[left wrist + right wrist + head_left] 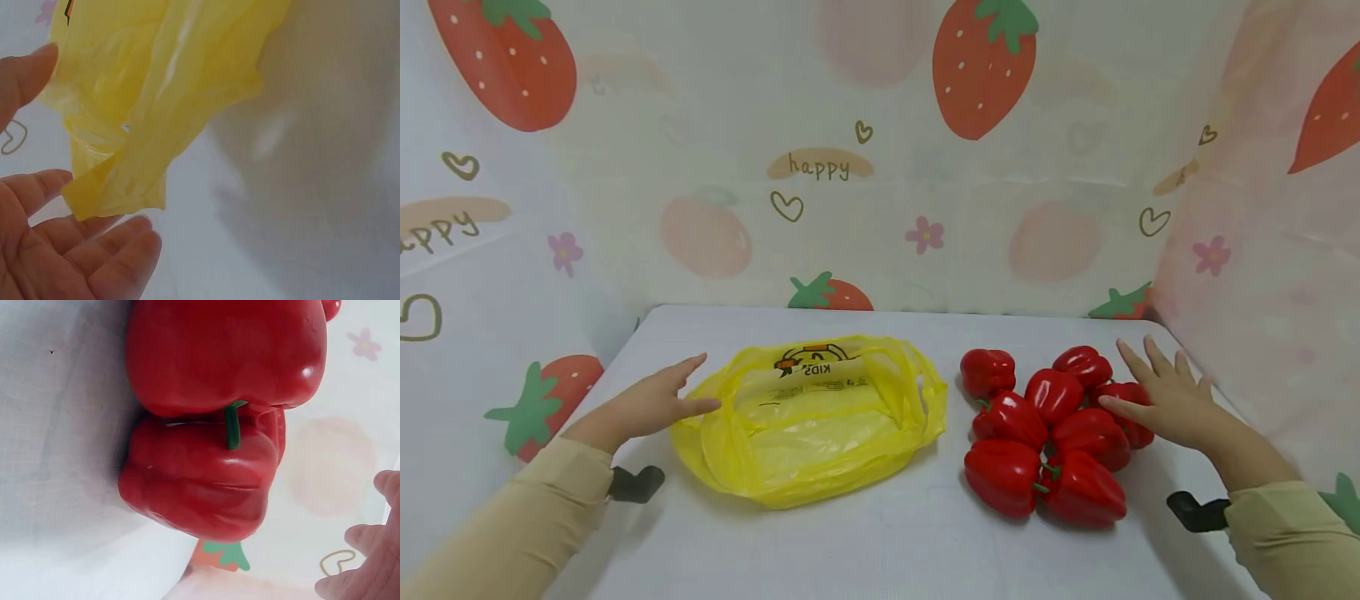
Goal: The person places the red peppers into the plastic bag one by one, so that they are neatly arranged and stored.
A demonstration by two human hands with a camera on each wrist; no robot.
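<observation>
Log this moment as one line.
left hand: beside yellow bag, gripping nothing | right hand: fingers spread, near red peppers | peppers: clustered on table, outside bag

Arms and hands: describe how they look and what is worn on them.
The left sleeve and right sleeve are long, plain and beige, creased, with no marking in sight. From under each cuff juts a small, black, angled piece, one at the left wrist and one at the right. The left hand and right hand wear no gloves. No cables show.
</observation>
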